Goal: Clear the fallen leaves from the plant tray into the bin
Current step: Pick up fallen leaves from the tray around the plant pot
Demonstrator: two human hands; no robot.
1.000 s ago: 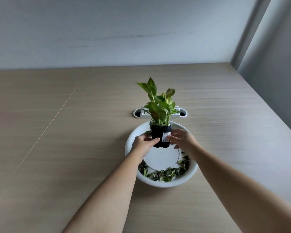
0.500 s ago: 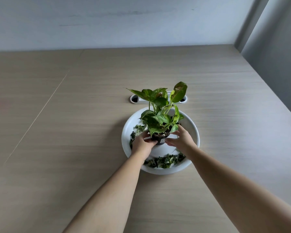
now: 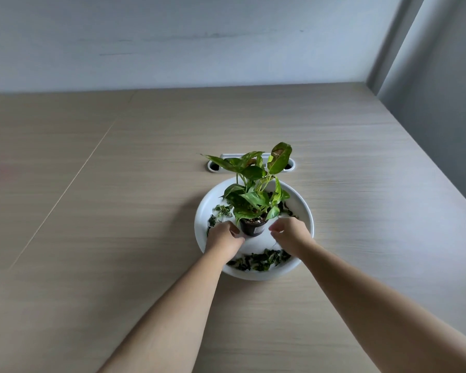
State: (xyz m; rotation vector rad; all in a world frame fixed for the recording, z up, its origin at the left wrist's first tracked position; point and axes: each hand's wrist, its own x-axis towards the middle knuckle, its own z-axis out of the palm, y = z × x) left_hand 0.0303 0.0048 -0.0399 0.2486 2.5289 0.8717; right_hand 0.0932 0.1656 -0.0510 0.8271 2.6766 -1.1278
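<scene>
A white round plant tray (image 3: 305, 208) lies on the wooden table. A small black pot (image 3: 253, 229) with a green leafy plant (image 3: 253, 195) stands upright in the tray's middle. Fallen dark leaves (image 3: 258, 261) lie along the tray's near rim, and more leaves (image 3: 221, 211) sit at its left and behind the plant at the right. My left hand (image 3: 223, 236) is just left of the pot, its fingertips at the pot's side. My right hand (image 3: 289, 234) is just right of the pot, a small gap away, fingers loosely curled. No bin is in view.
A white cable port (image 3: 213, 166) is set into the table (image 3: 105, 211) right behind the tray, partly hidden by the plant. A wall runs along the table's far edge, and the table's right edge meets a grey floor area.
The pot, held up above the tray by both hands a second ago, came down onto the tray's middle. Both hands have now loosened and drawn slightly away from it.
</scene>
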